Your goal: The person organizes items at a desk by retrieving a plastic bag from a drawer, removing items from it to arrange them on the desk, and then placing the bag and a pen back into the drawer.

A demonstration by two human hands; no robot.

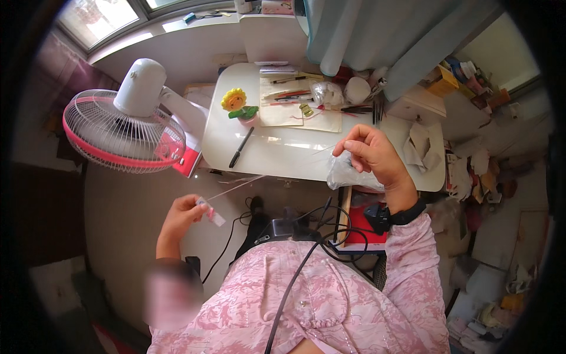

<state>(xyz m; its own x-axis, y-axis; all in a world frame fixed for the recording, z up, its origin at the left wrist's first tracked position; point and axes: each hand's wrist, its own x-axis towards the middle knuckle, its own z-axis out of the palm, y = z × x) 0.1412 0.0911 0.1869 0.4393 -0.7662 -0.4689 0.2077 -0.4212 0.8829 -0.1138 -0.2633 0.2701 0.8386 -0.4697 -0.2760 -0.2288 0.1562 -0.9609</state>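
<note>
My left hand, left of my body and in front of the table's near edge, grips a small flat card or packet, pale with pink parts. A thin pale thread runs from it up and right towards the table edge. Over the right part of the white table, my right hand has thumb and index finger pinched on a fine strand that reaches leftward. Whether both strands are one thread, I cannot tell. Just under my right hand lies a clear plastic bag. A black pen rests left of it.
A pink and white fan stands at the left. At the back are a crocheted sunflower pot, papers and pens. Crumpled paper lies right. Below the table edge, a drawer is open; black cables loop before me.
</note>
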